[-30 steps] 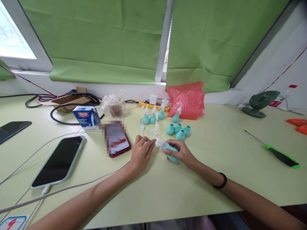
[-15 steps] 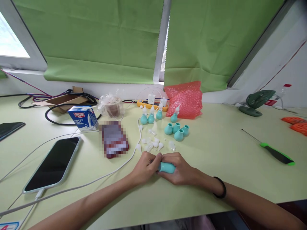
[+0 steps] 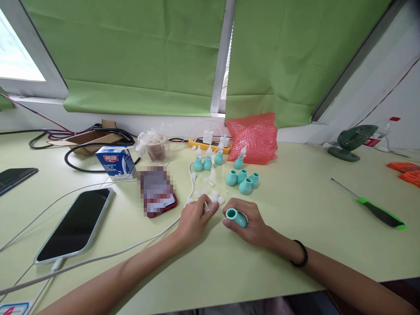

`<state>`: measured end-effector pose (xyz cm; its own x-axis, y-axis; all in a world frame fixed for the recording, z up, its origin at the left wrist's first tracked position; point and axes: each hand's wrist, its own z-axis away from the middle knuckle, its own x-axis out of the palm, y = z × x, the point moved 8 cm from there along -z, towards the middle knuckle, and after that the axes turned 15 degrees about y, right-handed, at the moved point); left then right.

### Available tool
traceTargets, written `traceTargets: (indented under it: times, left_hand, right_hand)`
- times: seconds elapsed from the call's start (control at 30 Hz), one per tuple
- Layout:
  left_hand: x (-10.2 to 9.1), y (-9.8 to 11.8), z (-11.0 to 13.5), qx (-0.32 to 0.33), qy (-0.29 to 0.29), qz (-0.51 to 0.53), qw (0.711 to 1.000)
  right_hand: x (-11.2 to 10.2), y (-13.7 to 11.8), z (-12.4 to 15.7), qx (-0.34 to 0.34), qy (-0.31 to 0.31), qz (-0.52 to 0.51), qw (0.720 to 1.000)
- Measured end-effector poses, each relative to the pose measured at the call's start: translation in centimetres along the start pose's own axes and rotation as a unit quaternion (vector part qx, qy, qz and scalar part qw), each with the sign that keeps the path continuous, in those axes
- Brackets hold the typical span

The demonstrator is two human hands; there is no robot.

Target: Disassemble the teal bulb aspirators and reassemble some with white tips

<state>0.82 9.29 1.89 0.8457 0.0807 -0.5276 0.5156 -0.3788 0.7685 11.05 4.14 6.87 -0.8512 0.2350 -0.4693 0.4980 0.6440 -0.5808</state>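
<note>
My right hand (image 3: pixel 247 222) is wrapped round a teal rubber bulb (image 3: pixel 236 217), whose open neck faces up and to the left. To its left, my left hand (image 3: pixel 196 217) has fingers and thumb closed round a small clear plastic piece (image 3: pixel 207 208), partly hidden by them. Small white nozzle pieces (image 3: pixel 220 200) lie just beyond the left fingertips. Farther back stand several open teal bulbs (image 3: pixel 245 185) without tips. Behind these, other teal bulbs (image 3: pixel 207 163) carry pale pointed tips. Another clear piece (image 3: pixel 209 181) lies between the groups.
A white cable (image 3: pixel 164 231) crosses the table left of my hands. Left are a red-edged phone (image 3: pixel 159 192), a milk carton (image 3: pixel 117 163) and a charging phone (image 3: pixel 75 225). Pink bubble wrap (image 3: pixel 254 138) and a yellow power strip (image 3: pixel 193 143) sit behind; a screwdriver (image 3: pixel 377 212) lies right.
My hands have come apart. The left has moved slightly forward to the small pieces and closed round a clear one. The right still holds the bulb, now turned so its opening shows.
</note>
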Motion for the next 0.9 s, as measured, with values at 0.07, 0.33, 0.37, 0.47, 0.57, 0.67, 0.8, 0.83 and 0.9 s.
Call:
traceTargets:
  times: [0.07,0.33,0.37,0.47,0.57,0.67,0.8,0.83,0.9]
  left_hand:
    - [0.1,0.3,0.1,0.036,-0.005,-0.059,0.998]
    - [-0.2,1.3,0.3,0.122,0.021,-0.108,0.986]
    - [-0.3,1.5,0.4,0.134,0.024,-0.111,0.984]
    - [0.0,2.1,0.8,0.174,0.013,-0.132,0.976]
    - [0.5,2.4,1.2,0.2,-0.015,-0.159,0.967]
    - [1.0,2.4,1.3,0.218,-0.043,-0.174,0.959]
    - [1.3,2.5,1.3,0.228,-0.057,-0.186,0.954]
    - [1.3,2.5,1.3,0.228,-0.058,-0.189,0.953]
    - [1.4,2.5,1.3,0.227,-0.059,-0.193,0.953]
  right_hand:
    - [-0.5,0.6,-0.3,0.022,0.029,-0.006,0.999]
    - [-2.3,2.4,-2.4,0.057,0.094,0.075,0.991]
    - [-2.5,2.4,-3.1,0.058,0.087,0.073,0.992]
    - [-2.9,2.7,-5.8,0.059,0.079,0.072,0.992]
    - [-3.0,3.7,-8.8,0.055,0.074,0.093,0.991]
    - [-2.2,5.9,-10.8,0.059,0.053,0.154,0.985]
    - [0.0,9.6,-11.2,0.083,-0.042,0.261,0.961]
    - [0.4,10.3,-11.1,0.087,-0.059,0.271,0.957]
    - [0.6,11.1,-11.1,0.096,-0.067,0.28,0.953]
